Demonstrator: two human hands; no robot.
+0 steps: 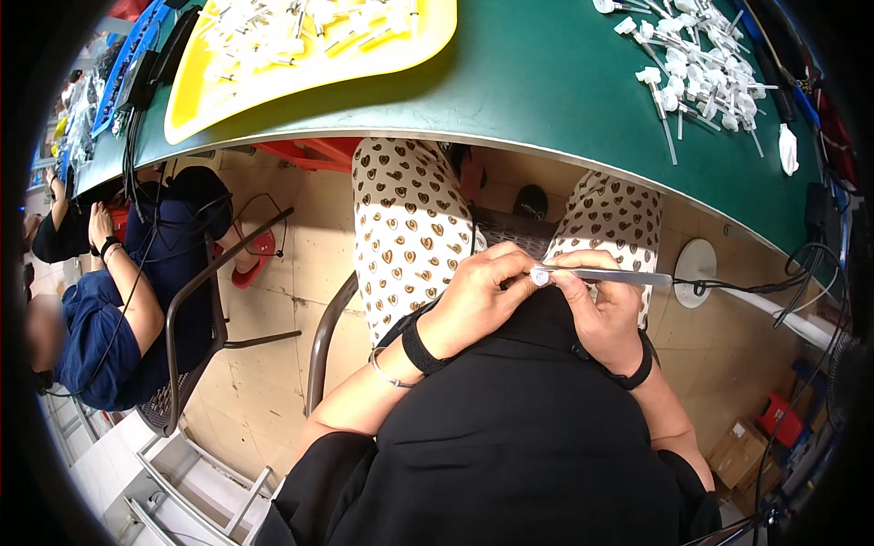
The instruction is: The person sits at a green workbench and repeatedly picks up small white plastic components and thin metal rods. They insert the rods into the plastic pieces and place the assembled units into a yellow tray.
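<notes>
Above my lap, in front of my black top, both hands meet at a small white plastic part (540, 276). My left hand (473, 300) is closed, pinching this part between thumb and fingertips. A slim silver metal tool that looks like tweezers (628, 277) lies across my right hand (603, 314), which is closed around it. Its narrow end reaches the white part, and its broad end points right. How the tip meets the part is too small to tell. Both wrists wear black bands.
A green table (519, 82) spans the far side. On it are a yellow tray (319, 86) of small white parts with metal pins and a loose heap of similar parts (701, 68). Black cables (801, 273) hang at right. Another person (118, 318) sits at left beside a chair (196, 337).
</notes>
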